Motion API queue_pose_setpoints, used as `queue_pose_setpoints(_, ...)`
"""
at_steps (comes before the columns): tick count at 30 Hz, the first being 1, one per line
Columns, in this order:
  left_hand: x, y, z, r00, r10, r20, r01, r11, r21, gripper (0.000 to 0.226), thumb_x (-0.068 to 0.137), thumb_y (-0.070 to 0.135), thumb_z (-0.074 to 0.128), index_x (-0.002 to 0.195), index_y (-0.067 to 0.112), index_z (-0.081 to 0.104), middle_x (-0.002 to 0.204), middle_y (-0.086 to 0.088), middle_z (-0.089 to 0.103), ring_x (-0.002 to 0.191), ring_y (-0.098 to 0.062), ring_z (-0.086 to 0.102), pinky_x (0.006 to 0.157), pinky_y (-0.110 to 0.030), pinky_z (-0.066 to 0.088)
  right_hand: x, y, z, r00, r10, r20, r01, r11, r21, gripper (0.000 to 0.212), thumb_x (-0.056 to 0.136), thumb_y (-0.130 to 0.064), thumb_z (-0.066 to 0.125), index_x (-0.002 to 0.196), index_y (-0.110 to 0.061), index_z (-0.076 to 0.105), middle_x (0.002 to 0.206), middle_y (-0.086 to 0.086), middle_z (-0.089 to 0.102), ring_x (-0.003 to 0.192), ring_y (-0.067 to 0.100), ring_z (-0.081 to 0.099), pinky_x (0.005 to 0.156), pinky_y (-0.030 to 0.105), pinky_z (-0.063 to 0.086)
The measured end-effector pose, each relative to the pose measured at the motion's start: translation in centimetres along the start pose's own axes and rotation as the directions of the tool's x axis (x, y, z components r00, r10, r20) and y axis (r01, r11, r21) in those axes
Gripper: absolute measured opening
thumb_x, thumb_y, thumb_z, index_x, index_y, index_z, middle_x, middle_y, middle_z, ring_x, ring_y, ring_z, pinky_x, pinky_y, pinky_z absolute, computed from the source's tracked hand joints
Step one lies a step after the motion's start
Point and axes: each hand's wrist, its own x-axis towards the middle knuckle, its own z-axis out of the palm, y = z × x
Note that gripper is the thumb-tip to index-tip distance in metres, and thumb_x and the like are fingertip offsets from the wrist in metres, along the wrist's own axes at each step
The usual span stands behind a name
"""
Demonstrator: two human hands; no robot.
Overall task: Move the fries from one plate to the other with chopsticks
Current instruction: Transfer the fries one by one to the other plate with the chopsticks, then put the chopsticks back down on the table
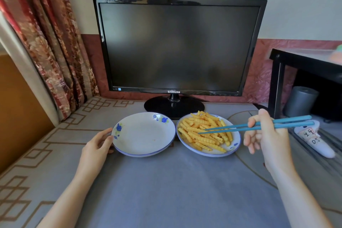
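Right hand point(266, 135) grips chopsticks point(292, 125), tips over fries point(203, 135) on right plate point(210, 153). Left hand point(98, 144) holds left plate point(144, 135) by rim.

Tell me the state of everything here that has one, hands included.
left plate: nearly empty, only a crumb or two.
right plate: piled with fries.
fries: all on right plate.
chopsticks: tips slightly apart over the fries.
left hand: grips left plate's rim.
right hand: holds chopsticks.
monitor: screen dark.
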Motion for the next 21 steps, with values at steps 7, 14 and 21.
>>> queue_pose_setpoints(7,-0.4,0.6,0.0,1.0,0.002,-0.009,-0.002,1.0,0.0,0.027,0.096,0.015,0.048,0.12,0.018,0.062,0.094,-0.005,0.067,0.075,-0.016,0.063,0.053,0.003,0.04,-0.7,0.7,-0.8,0.998,0.015,-0.057,-0.011,0.998,0.069,0.039,0.098,-0.029,0.036,0.065,-0.011,0.046,0.037,0.008,0.048,0.028,0.017,0.031,0.034,0.019,0.022)
queue_pose_setpoints(14,-0.5,0.4,-0.1,0.997,0.047,-0.061,-0.044,0.998,0.054,0.028,0.094,0.013,0.051,0.119,0.019,0.061,0.105,-0.002,0.068,0.085,-0.019,0.065,0.068,-0.013,0.047,-1.2,1.0,-0.6,0.998,-0.04,-0.058,0.044,0.996,0.074,0.041,0.1,-0.029,0.034,0.067,-0.01,0.047,0.038,0.009,0.048,0.028,0.017,0.033,0.034,0.018,0.024)
queue_pose_setpoints(21,-1.2,2.9,-1.0,0.953,0.192,-0.235,-0.18,0.981,0.072,0.025,0.093,0.006,0.05,0.111,0.016,0.064,0.111,0.001,0.064,0.102,-0.015,0.058,0.087,-0.025,0.039,-1.7,0.9,-0.5,0.994,-0.094,-0.054,0.098,0.993,0.065,0.042,0.102,-0.026,0.032,0.068,-0.008,0.047,0.039,0.009,0.048,0.03,0.015,0.032,0.033,0.018,0.025)
